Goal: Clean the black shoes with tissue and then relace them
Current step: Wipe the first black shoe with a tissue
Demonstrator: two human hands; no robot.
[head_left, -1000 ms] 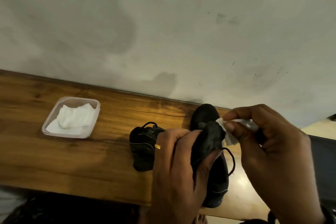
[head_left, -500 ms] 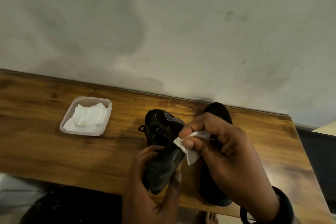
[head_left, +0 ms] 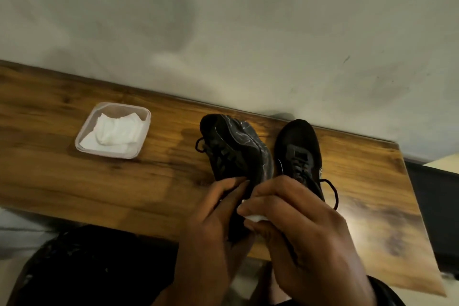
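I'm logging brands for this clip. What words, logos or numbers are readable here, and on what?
None readable. The held shoe shows only blurred pale streaks on its sole; the other shoe only blurred marks by its laces; the plastic tub, its tissues and the pinched tissue carry no print.

shoes: 2 | hands: 2 | container: 1 | held tissue: 1 | table: 1
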